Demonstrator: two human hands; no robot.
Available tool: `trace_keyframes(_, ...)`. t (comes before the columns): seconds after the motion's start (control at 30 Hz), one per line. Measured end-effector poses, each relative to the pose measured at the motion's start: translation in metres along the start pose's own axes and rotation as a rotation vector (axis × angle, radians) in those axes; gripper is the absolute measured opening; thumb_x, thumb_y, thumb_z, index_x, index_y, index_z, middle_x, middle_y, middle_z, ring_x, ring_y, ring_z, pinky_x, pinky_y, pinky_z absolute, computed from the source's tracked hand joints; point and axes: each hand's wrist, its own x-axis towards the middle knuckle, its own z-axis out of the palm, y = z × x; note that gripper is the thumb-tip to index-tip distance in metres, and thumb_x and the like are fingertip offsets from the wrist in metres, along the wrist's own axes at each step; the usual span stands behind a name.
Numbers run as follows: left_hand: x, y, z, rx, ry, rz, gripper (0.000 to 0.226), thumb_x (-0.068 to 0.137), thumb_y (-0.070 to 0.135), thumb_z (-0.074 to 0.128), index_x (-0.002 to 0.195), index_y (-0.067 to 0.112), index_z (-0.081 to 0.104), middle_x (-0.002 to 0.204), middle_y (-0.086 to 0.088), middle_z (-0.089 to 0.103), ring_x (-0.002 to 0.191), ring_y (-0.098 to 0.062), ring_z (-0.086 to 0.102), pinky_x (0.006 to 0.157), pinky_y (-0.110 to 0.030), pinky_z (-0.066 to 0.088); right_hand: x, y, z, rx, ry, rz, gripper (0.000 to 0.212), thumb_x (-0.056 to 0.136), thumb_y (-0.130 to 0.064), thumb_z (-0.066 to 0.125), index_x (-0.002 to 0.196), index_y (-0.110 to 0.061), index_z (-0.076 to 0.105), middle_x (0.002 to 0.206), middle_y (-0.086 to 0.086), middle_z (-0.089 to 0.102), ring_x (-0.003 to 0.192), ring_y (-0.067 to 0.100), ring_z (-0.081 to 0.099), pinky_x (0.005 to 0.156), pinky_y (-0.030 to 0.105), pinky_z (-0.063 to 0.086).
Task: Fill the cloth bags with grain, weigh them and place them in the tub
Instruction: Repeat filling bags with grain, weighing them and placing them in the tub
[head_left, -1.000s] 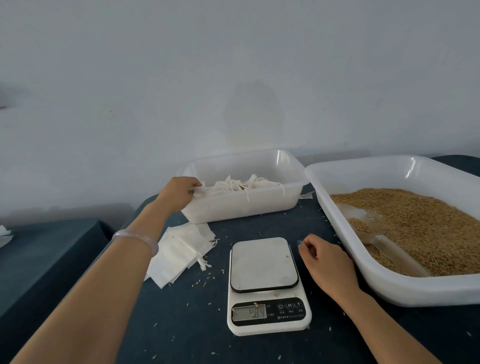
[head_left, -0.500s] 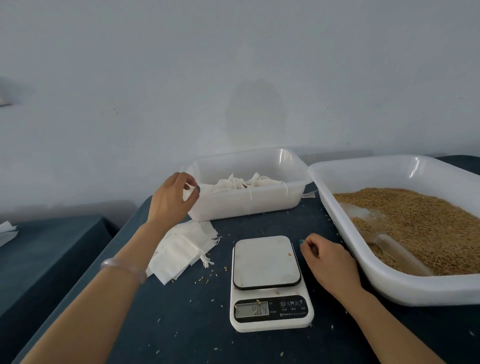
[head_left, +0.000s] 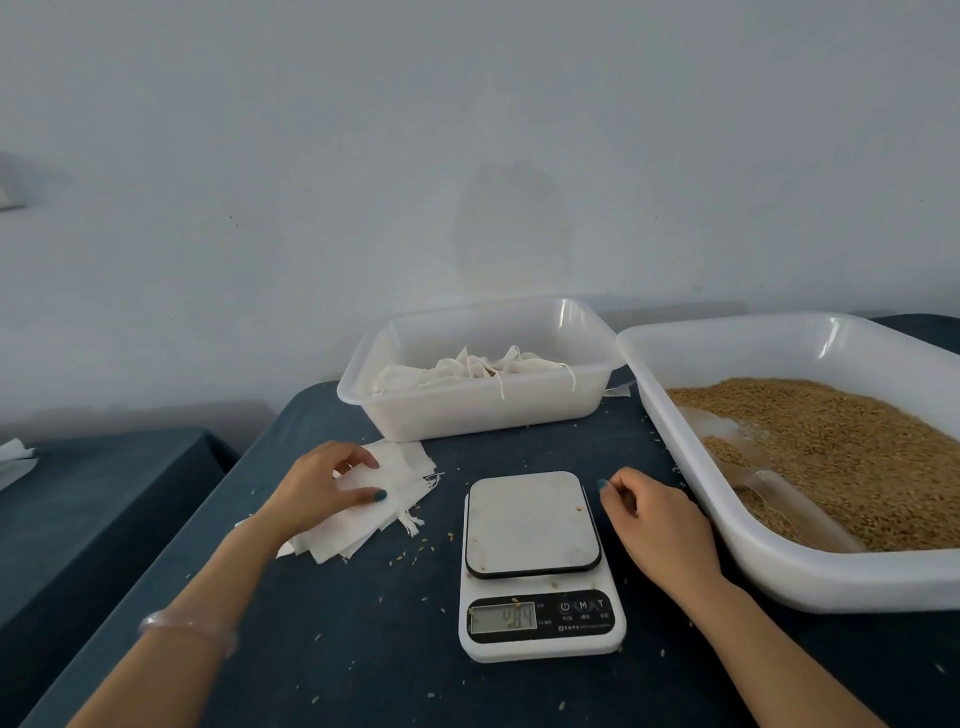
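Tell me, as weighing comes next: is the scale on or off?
On: the scale shows digits on its display, though only stray grains lie on its platform.

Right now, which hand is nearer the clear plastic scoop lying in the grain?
Right. The right hand rests between the white digital scale and the white plastic grain tub holding the clear plastic scoop; the left hand pinches the flat white cloth bags beyond the scale.

Plain pale grey wall (head_left: 467, 130) filling the upper half of the frame, faint darker patch (head_left: 511, 223) at its centre, dark blue cloth-covered table (head_left: 363, 649) below, second dark blue surface (head_left: 93, 493) at lower left, dim even light
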Motion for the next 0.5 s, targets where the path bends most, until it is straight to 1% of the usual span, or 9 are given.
trace_keyframes(0.1,0.000,-0.001,0.001,-0.096,0.107,-0.058,0.038,0.069,0.031,0.089,0.094,0.040,0.062,0.093,0.016,0.065,0.092,-0.002,0.057,0.075,-0.011,0.039,0.000,-0.001,-0.001,-0.007,-0.001,-0.001,0.030,0.097,-0.037,0.053,0.069,-0.034,0.042,0.055,-0.008,0.051,0.047,0.003,0.049,0.044,0.016,0.025)
trace_keyframes(0.17,-0.001,-0.005,0.002,-0.144,0.152,-0.091,0.035,0.073,0.025,0.087,0.094,0.040,0.063,0.084,0.013,0.069,0.088,-0.005,0.060,0.075,-0.011,0.041,0.000,-0.002,-0.001,-0.007,0.001,-0.001,0.031,0.097,-0.037,0.053,0.068,-0.034,0.042,0.055,-0.008,0.051,0.047,0.003,0.049,0.044,0.016,0.025)
trace_keyframes(0.23,-0.002,-0.010,0.002,-0.183,0.182,-0.104,0.030,0.081,0.016,0.080,0.092,0.039,0.065,0.080,0.012,0.072,0.086,-0.008,0.064,0.078,-0.015,0.044,0.000,-0.002,-0.002,-0.006,0.000,-0.003,0.031,0.097,-0.037,0.053,0.069,-0.034,0.042,0.055,-0.009,0.051,0.048,0.003,0.049,0.044,0.016,0.025)
trace_keyframes(0.3,-0.004,-0.015,0.001,-0.216,0.230,-0.110,0.027,0.085,0.012,0.075,0.089,0.038,0.068,0.078,0.011,0.074,0.083,-0.005,0.067,0.082,-0.021,0.048,0.000,-0.002,-0.002,-0.002,-0.001,-0.003,0.030,0.097,-0.037,0.053,0.069,-0.035,0.042,0.056,-0.009,0.051,0.048,0.002,0.049,0.044,0.016,0.025)
trace_keyframes(0.37,-0.004,-0.014,-0.001,-0.258,0.289,-0.136,0.025,0.084,0.017,0.077,0.082,0.040,0.069,0.075,0.014,0.073,0.078,-0.003,0.066,0.076,-0.022,0.048,0.000,-0.002,-0.002,-0.003,0.000,-0.004,0.030,0.097,-0.037,0.053,0.069,-0.035,0.042,0.056,-0.009,0.051,0.048,0.002,0.049,0.044,0.016,0.025)
trace_keyframes(0.4,-0.004,-0.011,-0.003,-0.307,0.325,-0.152,0.023,0.083,0.020,0.078,0.079,0.040,0.069,0.074,0.014,0.072,0.074,-0.005,0.066,0.073,-0.023,0.047,0.000,-0.002,-0.002,-0.003,0.001,-0.005,0.030,0.097,-0.037,0.053,0.069,-0.035,0.041,0.056,-0.009,0.051,0.048,0.002,0.049,0.044,0.015,0.025)
trace_keyframes(0.5,-0.001,0.008,-0.010,-0.557,0.414,-0.177,0.021,0.086,0.021,0.077,0.076,0.039,0.069,0.068,0.013,0.069,0.065,-0.009,0.059,0.065,-0.028,0.045,0.000,-0.002,-0.002,0.007,0.012,-0.005,0.030,0.097,-0.037,0.053,0.069,-0.034,0.043,0.055,-0.008,0.051,0.048,0.003,0.050,0.042,0.015,0.026)
